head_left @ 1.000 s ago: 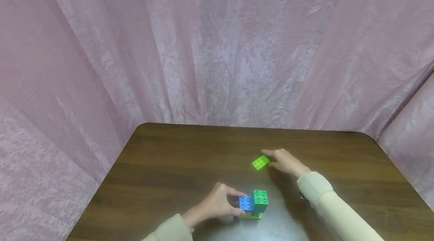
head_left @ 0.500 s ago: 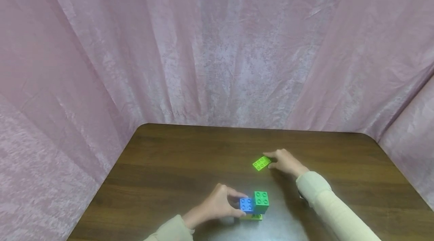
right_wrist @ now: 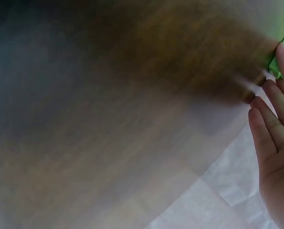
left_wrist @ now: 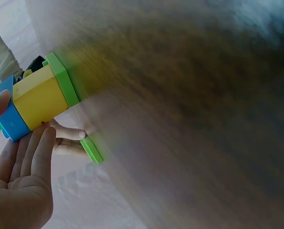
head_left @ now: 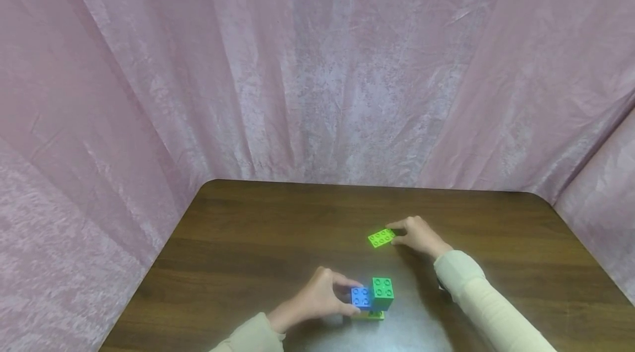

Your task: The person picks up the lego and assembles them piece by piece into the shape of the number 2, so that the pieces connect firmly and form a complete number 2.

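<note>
A small tower of toy building bricks stands near the front of the table. Its base is a lime-green plate (left_wrist: 63,78), with a yellow brick (left_wrist: 39,98), a blue brick (head_left: 360,297) and a green brick (head_left: 382,289) stacked upward. My left hand (head_left: 319,296) holds the tower from the left, thumb on the near side of the blue brick and fingers on the far side. Farther back, my right hand (head_left: 419,236) pinches the right end of a second lime-green plate (head_left: 381,238), studs up, between thumb and fingers. The right wrist view shows only that plate's edge.
The brown wooden table (head_left: 248,231) has rounded far corners. Behind it and along its sides hangs a pink velvety curtain (head_left: 322,93). Light reflects off the table in front of the tower.
The far lime-green plate has turned slightly in my right hand, whose thumb and fingers have come in against its end. My left hand and the tower stay almost where they were.
</note>
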### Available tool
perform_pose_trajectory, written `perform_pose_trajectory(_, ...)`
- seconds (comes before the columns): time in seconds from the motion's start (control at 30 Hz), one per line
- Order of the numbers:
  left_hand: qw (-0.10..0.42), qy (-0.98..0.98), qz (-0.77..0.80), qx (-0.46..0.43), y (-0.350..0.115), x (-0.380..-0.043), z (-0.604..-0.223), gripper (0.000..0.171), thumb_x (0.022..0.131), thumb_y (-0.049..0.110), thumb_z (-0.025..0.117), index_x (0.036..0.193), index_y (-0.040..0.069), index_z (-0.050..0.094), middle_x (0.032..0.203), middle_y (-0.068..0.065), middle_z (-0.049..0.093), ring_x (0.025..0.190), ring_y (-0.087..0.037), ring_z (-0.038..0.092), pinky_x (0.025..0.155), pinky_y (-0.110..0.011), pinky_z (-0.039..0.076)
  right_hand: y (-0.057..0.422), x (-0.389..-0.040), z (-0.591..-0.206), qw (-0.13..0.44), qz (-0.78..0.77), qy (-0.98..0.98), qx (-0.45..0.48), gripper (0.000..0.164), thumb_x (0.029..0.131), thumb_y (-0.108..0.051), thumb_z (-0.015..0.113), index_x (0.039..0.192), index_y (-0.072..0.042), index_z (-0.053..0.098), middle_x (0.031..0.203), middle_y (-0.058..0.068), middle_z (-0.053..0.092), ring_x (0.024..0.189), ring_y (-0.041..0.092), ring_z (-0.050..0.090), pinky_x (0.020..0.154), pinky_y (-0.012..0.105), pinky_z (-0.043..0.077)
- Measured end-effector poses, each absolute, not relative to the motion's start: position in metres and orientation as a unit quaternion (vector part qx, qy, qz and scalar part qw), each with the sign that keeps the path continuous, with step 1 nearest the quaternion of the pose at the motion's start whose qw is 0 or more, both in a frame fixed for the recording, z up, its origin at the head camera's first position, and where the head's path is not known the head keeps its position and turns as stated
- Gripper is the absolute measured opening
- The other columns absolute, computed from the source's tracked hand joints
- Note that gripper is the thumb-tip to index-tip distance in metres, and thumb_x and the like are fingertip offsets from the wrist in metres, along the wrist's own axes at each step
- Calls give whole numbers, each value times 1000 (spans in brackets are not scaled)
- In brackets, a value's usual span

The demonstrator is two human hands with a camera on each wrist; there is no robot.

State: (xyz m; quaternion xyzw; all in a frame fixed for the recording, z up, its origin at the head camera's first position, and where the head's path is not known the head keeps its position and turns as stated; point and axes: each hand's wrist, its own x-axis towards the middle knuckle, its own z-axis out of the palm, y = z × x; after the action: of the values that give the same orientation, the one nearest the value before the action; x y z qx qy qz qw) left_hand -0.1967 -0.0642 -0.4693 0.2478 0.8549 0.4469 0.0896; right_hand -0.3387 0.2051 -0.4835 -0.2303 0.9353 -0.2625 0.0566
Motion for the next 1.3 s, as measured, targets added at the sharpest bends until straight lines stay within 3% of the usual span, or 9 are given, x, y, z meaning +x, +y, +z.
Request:
perform_pose_trajectory(0.23, 97, 851, 455, 245, -64, -196, -468, 40, 67, 16, 87, 104, 10, 76, 96, -10, 77, 84, -4, 69, 77, -15, 51, 205, -335, -483, 52, -280, 934, -217, 36, 79, -17, 79, 111, -3, 72, 112, 19, 72, 106, 36, 67, 93, 50, 53)
perform_pose_trajectory(0.57, 88, 851, 452, 253, -65, -197, -468, 40, 66, 14, 87, 104, 10, 76, 95, -10, 77, 82, -1, 68, 77, -13, 50, 207, -327, -484, 3, -296, 931, -215, 38, 80, -21, 79, 110, -1, 71, 112, 19, 72, 109, 38, 65, 97, 54, 50)
perform_pose_trajectory(0.97, 91, 852, 455, 244, -65, -196, -468, 40, 66, 15, 87, 104, 10, 76, 96, -10, 77, 82, -2, 68, 76, -14, 51, 204, -312, -466, -17, -338, 921, -194, 35, 81, -18, 76, 109, 2, 68, 108, 19, 72, 101, 35, 68, 88, 48, 56)
perform_pose_trajectory(1.3, 96, 853, 456, 237, -64, -196, -468, 39, 67, 15, 87, 104, 11, 76, 97, -9, 77, 82, -2, 68, 76, -15, 52, 200, -281, -441, -61, -394, 893, -206, 35, 79, -13, 78, 111, 0, 69, 109, 16, 73, 102, 34, 69, 89, 48, 56)
